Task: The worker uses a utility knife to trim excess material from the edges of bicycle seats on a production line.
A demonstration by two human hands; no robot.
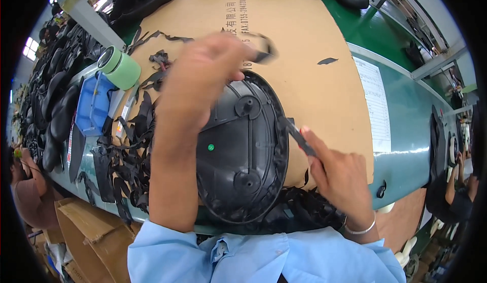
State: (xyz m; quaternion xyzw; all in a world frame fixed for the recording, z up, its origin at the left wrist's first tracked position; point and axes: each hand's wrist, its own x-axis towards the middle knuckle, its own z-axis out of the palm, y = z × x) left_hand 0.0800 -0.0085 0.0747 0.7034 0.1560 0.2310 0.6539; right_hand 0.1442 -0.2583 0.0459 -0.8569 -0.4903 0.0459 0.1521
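Observation:
A black oval plastic shell (231,166), its inside facing up, lies on the cardboard in front of me. Dark covering material is folded over its rim, and a green round sticker marks its inner surface. My left hand (215,59), smeared by motion, is raised over the far left of the shell with fingers curled. From it trails a blurred black strip (264,54). At the shell's right edge, my right hand (337,174) is closed round a slim dark knife (303,140), which points up and left toward the rim. My left forearm hides the shell's left side.
Black offcut strips (134,156) are heaped left of the shell. Beyond them stand a blue plastic bin (93,105) and a green jar (122,70). A printed sheet (373,103) lies on the green tabletop at right. Another person (31,191) is at the far left.

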